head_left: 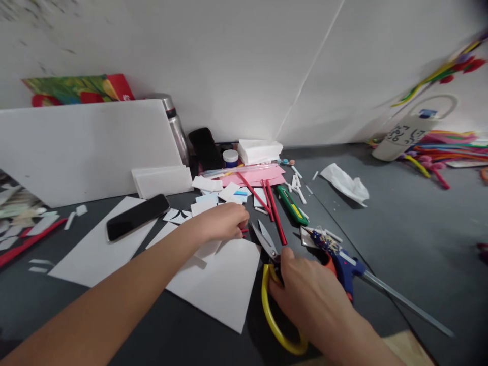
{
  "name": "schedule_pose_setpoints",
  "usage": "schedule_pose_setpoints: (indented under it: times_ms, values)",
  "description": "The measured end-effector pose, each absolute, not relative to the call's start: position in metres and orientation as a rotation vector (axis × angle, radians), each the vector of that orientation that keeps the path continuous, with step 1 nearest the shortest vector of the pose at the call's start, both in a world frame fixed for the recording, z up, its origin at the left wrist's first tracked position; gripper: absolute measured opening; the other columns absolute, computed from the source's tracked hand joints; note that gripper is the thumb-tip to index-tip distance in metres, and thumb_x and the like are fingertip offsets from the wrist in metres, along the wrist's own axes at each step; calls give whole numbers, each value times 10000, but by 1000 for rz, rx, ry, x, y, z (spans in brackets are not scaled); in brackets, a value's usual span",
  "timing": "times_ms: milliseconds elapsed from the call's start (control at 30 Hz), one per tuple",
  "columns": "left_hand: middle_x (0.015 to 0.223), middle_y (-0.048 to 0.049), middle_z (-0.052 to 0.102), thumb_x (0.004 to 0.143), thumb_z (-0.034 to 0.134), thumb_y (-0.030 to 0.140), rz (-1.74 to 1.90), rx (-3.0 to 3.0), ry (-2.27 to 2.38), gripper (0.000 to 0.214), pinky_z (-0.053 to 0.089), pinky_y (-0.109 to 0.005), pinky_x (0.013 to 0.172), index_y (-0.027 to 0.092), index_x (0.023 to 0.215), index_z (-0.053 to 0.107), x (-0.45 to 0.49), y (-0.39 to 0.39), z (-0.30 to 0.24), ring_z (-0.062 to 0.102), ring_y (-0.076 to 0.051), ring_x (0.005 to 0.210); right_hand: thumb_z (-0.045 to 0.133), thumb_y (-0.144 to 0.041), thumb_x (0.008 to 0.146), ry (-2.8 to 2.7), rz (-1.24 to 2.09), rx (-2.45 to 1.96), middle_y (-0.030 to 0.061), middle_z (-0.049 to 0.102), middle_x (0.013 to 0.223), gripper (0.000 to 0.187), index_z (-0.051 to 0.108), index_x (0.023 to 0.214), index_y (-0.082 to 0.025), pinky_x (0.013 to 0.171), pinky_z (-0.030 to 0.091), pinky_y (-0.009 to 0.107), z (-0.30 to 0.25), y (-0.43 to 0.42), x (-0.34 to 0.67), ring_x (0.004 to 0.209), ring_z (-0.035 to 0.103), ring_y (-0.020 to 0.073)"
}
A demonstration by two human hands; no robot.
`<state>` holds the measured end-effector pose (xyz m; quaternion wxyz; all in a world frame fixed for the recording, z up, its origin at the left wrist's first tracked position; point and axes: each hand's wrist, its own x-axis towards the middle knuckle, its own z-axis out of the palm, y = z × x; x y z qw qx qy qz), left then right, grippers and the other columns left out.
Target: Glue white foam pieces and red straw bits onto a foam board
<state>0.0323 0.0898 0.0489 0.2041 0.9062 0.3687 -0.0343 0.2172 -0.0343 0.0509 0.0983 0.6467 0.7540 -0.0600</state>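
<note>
My left hand (226, 222) is closed above a white board (224, 287), and a small red piece (244, 232) shows at its fingertips. White card pieces lie partly under this hand. My right hand (310, 284) is closed on the yellow-handled scissors (267, 300). Their blades stand apart and point toward my left hand. Just beyond my right hand's fingers lies a long red stick (276, 213), with more thin red sticks beside it. A green utility knife (292, 205) rests to the right of these sticks.
A blue glue gun (346, 269) with a long clear glue stick lies right of my right hand. A black phone (138, 217) lies on a white board at left. Behind stand a steel flask (176, 129) and a small jar (230, 157). Crumpled tissue (345, 184) and a white bottle (404, 134) are at right.
</note>
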Motion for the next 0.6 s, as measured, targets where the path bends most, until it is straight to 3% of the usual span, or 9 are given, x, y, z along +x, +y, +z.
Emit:
schedule_pose_setpoints:
  times_ms: [600]
  values:
    - [731, -75, 650, 744, 490, 13, -67, 2665, 1115, 213, 363, -310, 596, 181, 687, 608, 45, 71, 51, 579, -212, 671, 547, -224, 874, 2237, -136, 1860, 152, 734, 729, 124, 617, 848, -125, 559, 490, 329, 56, -35, 214, 695, 745, 300]
